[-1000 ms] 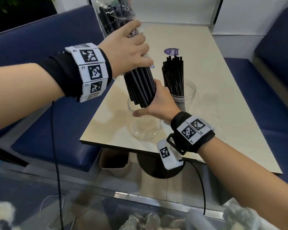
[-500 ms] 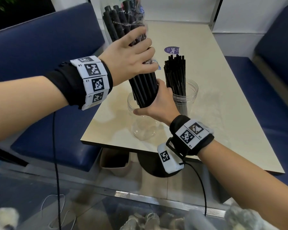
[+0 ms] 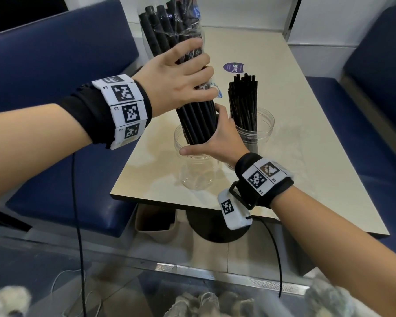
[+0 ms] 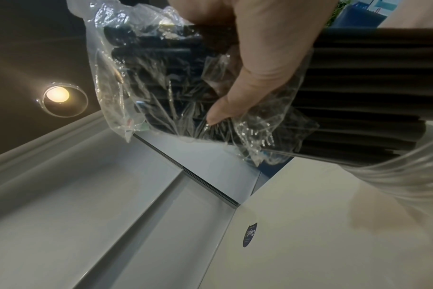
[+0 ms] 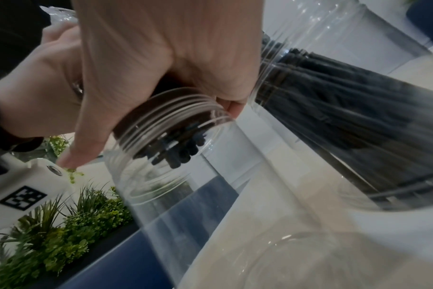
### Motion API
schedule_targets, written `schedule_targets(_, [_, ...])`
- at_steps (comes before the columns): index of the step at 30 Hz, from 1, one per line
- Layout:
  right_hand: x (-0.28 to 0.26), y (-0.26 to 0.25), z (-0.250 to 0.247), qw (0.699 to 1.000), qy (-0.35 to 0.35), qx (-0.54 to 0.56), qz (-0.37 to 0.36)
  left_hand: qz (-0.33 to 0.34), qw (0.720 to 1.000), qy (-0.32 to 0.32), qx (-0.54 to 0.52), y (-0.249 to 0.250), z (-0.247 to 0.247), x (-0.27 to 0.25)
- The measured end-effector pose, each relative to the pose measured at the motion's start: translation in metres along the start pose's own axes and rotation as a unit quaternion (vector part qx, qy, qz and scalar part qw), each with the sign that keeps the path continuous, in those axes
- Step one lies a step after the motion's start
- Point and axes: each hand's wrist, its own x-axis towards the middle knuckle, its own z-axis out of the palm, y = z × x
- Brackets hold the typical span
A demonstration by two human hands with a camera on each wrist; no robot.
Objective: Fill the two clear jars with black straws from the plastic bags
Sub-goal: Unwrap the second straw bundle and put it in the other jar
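A bundle of black straws stands tilted over the near clear jar, its lower ends just inside the jar's mouth. A clear plastic bag still covers the bundle's top half. My left hand grips the bundle through the bag. Lower down, my right hand wraps round the bare straws at the jar's rim. The second clear jar, to the right, holds a full bunch of black straws.
The jars stand near the front left corner of a beige table bearing a purple sticker. Blue benches flank it on both sides. Beneath the table are a black pedestal base and a beige bin.
Both hands have lowered the bundle, so its lower ends now dip into the near jar's mouth. More bare straw shows below the bag.
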Motion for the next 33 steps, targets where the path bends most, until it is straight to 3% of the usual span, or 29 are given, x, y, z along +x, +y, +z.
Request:
schedule_targets(12, [-0.001, 0.003, 0.006, 0.996, -0.012, 0.086, -0.022, 0.047, 0.998, -0.036, -0.027, 0.024, 0.004, -0.018])
schedule_targets(17, [0.003, 0.003, 0.016, 0.997, 0.014, 0.079, -0.006, 0.003, 0.998, -0.053, -0.022, 0.012, 0.006, -0.030])
schedule_targets(33, [-0.001, 0.005, 0.011, 0.996, 0.043, 0.069, -0.024, 0.040, 0.997, -0.060, 0.008, -0.003, 0.004, -0.012])
